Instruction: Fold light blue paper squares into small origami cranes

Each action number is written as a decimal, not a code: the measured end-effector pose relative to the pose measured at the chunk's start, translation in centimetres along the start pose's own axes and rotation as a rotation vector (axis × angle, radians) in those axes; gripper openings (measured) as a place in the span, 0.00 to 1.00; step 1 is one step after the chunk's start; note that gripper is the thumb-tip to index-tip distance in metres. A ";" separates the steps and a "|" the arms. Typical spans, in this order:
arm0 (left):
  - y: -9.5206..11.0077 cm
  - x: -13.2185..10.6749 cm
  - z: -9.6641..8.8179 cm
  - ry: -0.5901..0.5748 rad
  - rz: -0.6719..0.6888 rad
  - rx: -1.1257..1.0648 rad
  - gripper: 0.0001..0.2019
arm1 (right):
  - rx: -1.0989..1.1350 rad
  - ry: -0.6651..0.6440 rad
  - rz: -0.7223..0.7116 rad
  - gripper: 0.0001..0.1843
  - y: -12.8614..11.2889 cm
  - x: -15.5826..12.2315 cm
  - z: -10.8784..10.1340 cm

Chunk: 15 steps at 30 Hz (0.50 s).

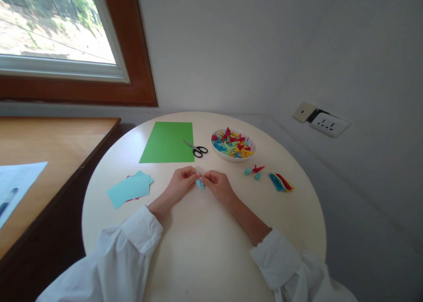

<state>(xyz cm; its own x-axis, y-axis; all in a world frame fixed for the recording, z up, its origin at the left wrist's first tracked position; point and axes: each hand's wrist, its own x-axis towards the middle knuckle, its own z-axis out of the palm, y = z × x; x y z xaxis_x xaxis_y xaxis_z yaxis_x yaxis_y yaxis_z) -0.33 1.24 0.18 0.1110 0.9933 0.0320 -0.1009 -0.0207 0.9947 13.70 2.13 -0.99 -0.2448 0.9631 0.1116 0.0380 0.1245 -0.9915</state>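
Note:
My left hand (183, 180) and my right hand (216, 184) meet over the middle of the round white table (198, 249). Both pinch a small light-blue folded paper piece (200, 183) between their fingertips. White sleeves cover both forearms. Just beyond the hands lie black-handled scissors (197, 149) beside a green paper sheet (168, 142).
A white bowl (233, 144) of several coloured folded paper figures sits at the back right. Small folded pieces (254, 170) and a stack of coloured paper squares (280, 182) lie to the right. Light-blue sheets (130, 188) lie left. A wooden desk (39, 152) stands beside the table.

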 end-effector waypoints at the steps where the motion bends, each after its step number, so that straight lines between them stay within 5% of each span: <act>1: -0.1 0.0 0.0 0.004 -0.004 -0.002 0.14 | 0.005 -0.013 0.003 0.15 -0.1 0.0 0.0; 15: -0.2 -0.1 0.4 0.063 0.036 -0.082 0.12 | -0.085 -0.099 0.056 0.14 0.1 -0.2 0.4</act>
<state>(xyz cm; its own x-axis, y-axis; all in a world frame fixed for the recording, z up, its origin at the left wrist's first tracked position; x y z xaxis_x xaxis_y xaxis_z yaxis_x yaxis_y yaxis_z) 0.11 1.09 0.01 0.0436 0.9973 0.0590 -0.1850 -0.0500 0.9815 13.36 1.88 -1.09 -0.3345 0.9413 0.0446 0.1350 0.0947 -0.9863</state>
